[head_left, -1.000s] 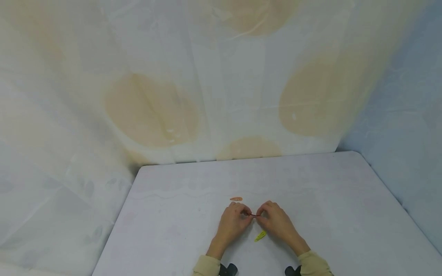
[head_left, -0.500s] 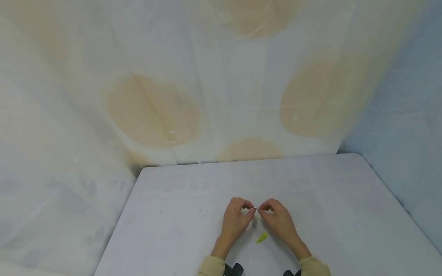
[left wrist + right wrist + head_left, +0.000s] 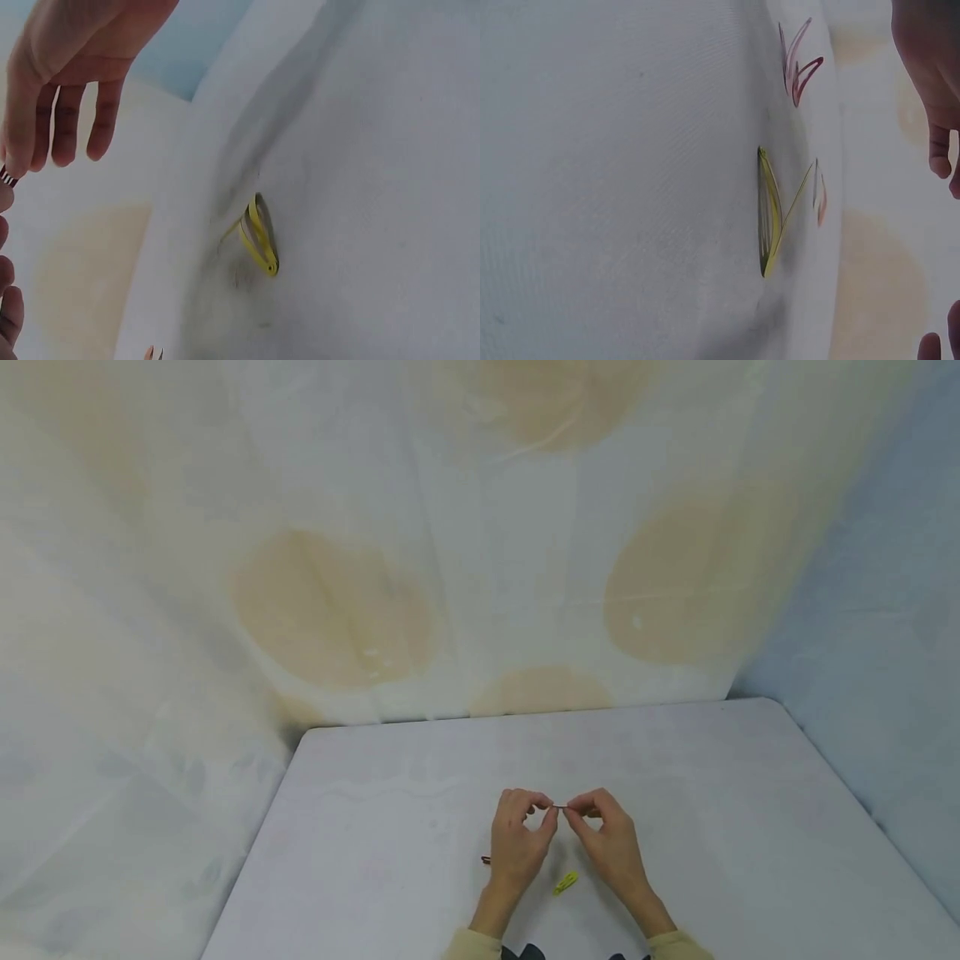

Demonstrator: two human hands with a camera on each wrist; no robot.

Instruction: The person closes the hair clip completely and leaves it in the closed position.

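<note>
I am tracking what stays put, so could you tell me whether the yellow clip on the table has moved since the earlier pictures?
No. The yellow clip stays at the same spot on the table, near its front edge, between the wrists.

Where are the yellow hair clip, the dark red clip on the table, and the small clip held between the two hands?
yellow hair clip (image 3: 259,244), left wrist view, on its looped yellow body.
dark red clip (image 3: 799,67), right wrist view, on its open prongs.
small clip (image 3: 560,808), head view, on the bit showing between the fingertips.
</note>
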